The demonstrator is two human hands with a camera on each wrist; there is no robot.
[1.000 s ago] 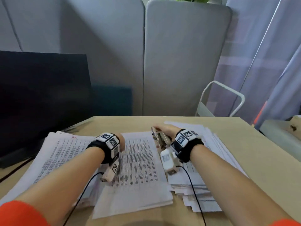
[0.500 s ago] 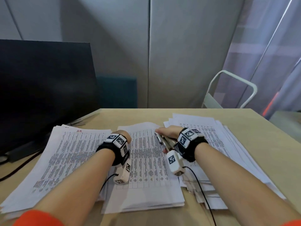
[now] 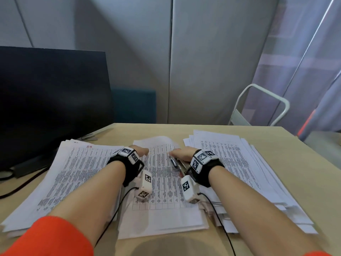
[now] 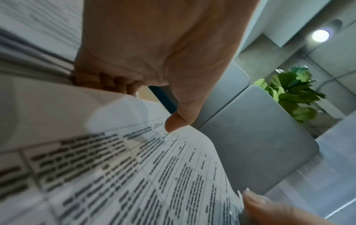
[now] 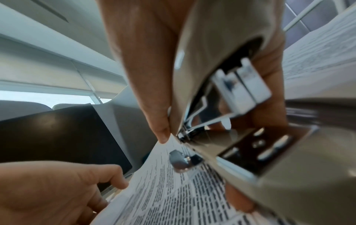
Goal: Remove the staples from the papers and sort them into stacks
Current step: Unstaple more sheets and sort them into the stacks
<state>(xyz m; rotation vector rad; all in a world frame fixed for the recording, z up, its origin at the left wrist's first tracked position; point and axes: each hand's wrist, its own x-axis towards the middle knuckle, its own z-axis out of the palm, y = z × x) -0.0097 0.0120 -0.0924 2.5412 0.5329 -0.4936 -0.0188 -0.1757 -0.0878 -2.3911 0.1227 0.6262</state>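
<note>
Three stacks of printed papers lie on the desk: a left stack, a middle stack and a right stack. My left hand holds the far left corner of the middle stack's top sheets, thumb on top and fingers curled under. My right hand grips a beige and metal stapler-type tool, held low over the same sheets near their far right part. In the right wrist view the tool's metal tip sits just above the paper. No staple is visible.
A dark monitor stands at the left with cables beside it. Grey partition panels close off the back. A white chair frame stands behind the desk's right corner. Bare desk shows to the right of the stacks.
Both hands have moved to the far end of the middle stack. The tool has come down from upright to low over the paper. The left hand has taken the sheets' corner.
</note>
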